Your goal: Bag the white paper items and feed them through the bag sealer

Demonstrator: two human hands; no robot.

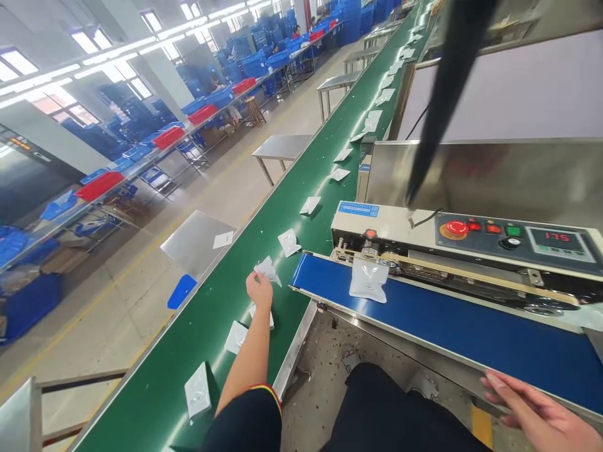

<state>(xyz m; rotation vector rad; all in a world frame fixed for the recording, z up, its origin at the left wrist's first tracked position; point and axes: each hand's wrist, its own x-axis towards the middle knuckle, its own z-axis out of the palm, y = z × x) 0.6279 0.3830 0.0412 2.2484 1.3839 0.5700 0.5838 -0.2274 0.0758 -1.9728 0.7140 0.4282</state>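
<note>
My left hand (260,291) reaches over the green conveyor belt (245,251). Its fingers are closed on the edge of a small white pouch (269,269), which is low over the belt or resting on it. Another white pouch (289,242) lies just beyond, and a partly covered one (264,316) is beside my wrist. At the lower right, my right hand (537,408) is by the near edge of the blue belt (452,320), fingers stretched out and nothing in them. One white pouch (369,280) is on the blue belt, its top edge in the sealing machine (391,226).
The machine's control panel (513,237) has a red button and a display reading 175. Several pouches line the green belt into the distance. A steel side table (198,242) adjoins its far side. A blurred black object (447,94) hangs in the foreground.
</note>
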